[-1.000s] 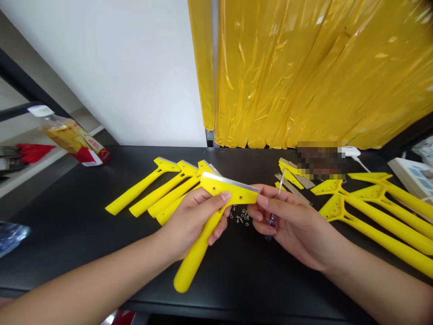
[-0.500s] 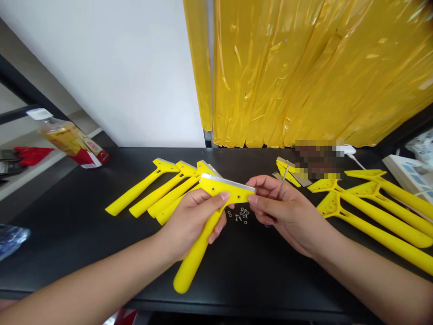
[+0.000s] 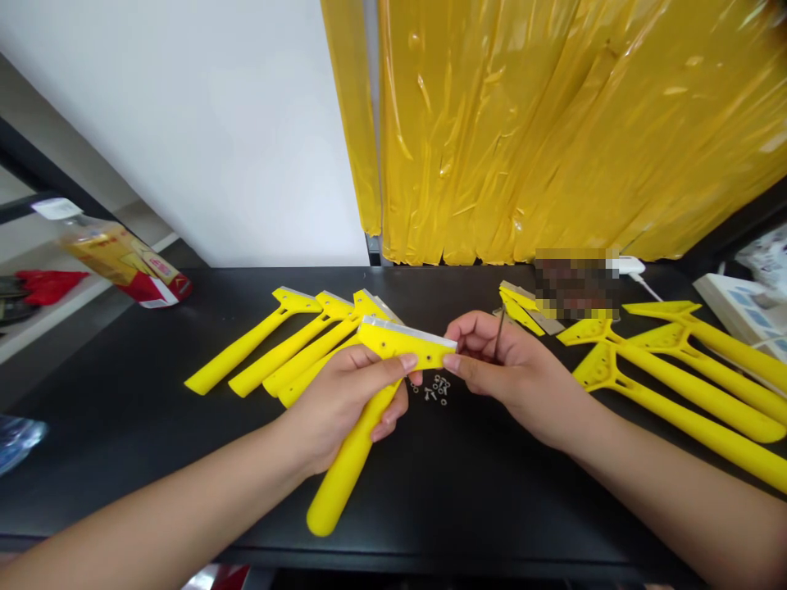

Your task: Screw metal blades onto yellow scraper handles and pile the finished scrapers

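Right grip (image 3: 516, 369) now hides screwdriver (image 3: 499, 334) handle, clenched | left grip (image 3: 344, 401) clenched on yellow scraper (image 3: 393, 344) | bottle label (image 3: 161, 272) unreadable

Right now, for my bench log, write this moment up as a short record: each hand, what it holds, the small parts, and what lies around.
left hand: grips the handle of a yellow scraper, its metal-edged head held up
right hand: holds a thin metal shaft, its lower end hidden; fingertips beside the scraper head's right end
small parts: loose screws on the black bench, just beyond the hands
nearby: other yellow scrapers in groups left and right
behind: yellow plastic sheeting
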